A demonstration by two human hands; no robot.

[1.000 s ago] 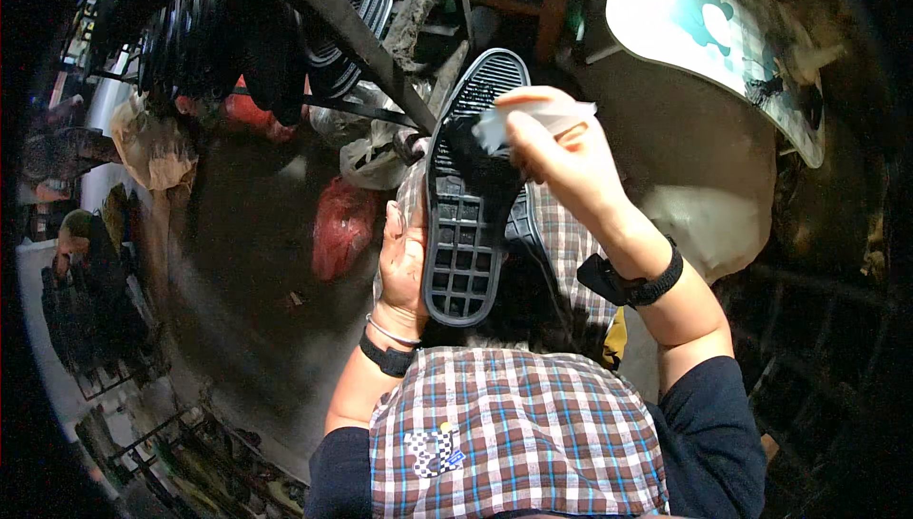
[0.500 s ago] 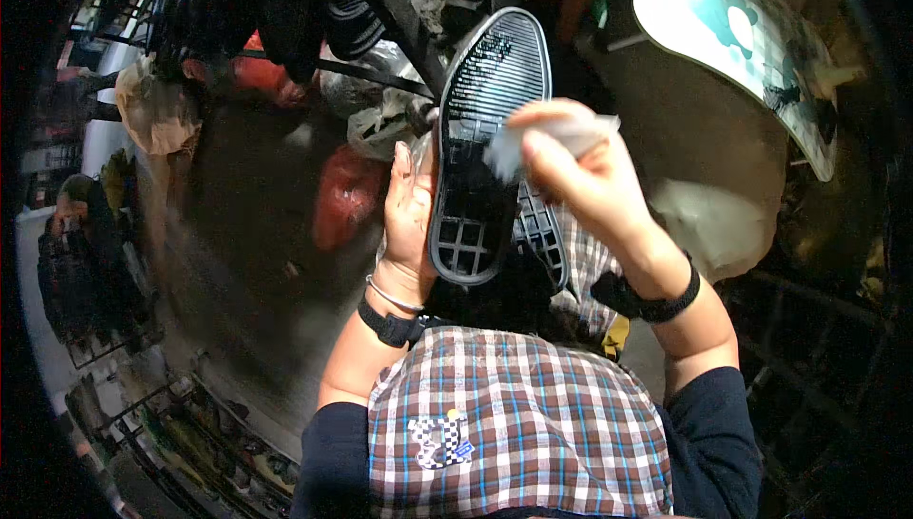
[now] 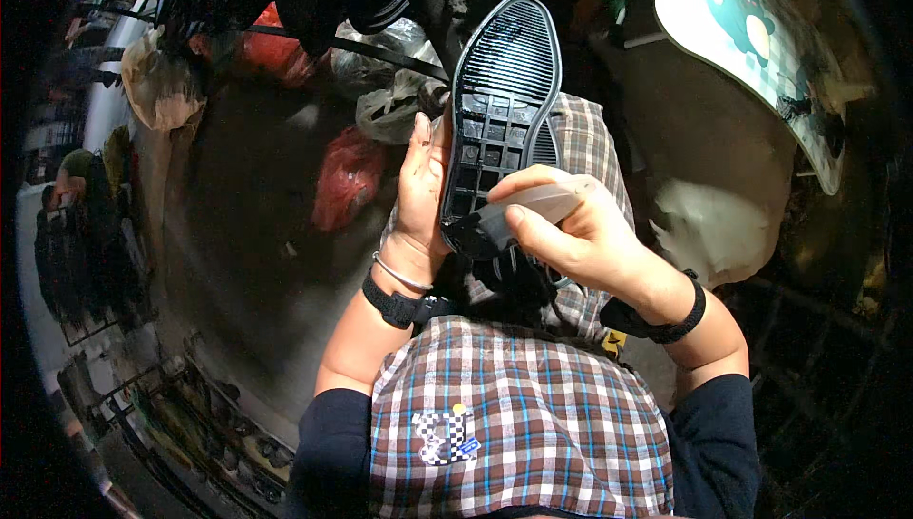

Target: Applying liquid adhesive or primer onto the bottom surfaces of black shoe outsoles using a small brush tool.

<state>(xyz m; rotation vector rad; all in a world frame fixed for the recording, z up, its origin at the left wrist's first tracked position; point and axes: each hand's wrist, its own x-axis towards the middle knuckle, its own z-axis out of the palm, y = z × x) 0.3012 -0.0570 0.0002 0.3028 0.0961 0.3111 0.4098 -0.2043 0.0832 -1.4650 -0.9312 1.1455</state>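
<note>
A black rubber shoe sole (image 3: 502, 110) with a ribbed front and a grid-patterned heel stands upright in front of me, tread facing me. My left hand (image 3: 421, 186) grips it along its left edge. My right hand (image 3: 571, 229) holds a pale, translucent squeeze tube (image 3: 533, 207) with its tip pressed at the sole's lower heel end. Both wrists wear black bands. A plaid cap brim (image 3: 514, 424) covers the lower middle of the view.
A plaid-covered lap (image 3: 590, 153) lies behind the sole. Red (image 3: 347, 177) and grey plastic bags (image 3: 390, 110) lie on the dark floor at left. A white painted board (image 3: 751, 44) leans at upper right. Black soles hang at the top. Shelves of goods line the far left.
The sole rose and tilted upright, tread toward me. My right hand dropped from its upper part to the heel end with the tube.
</note>
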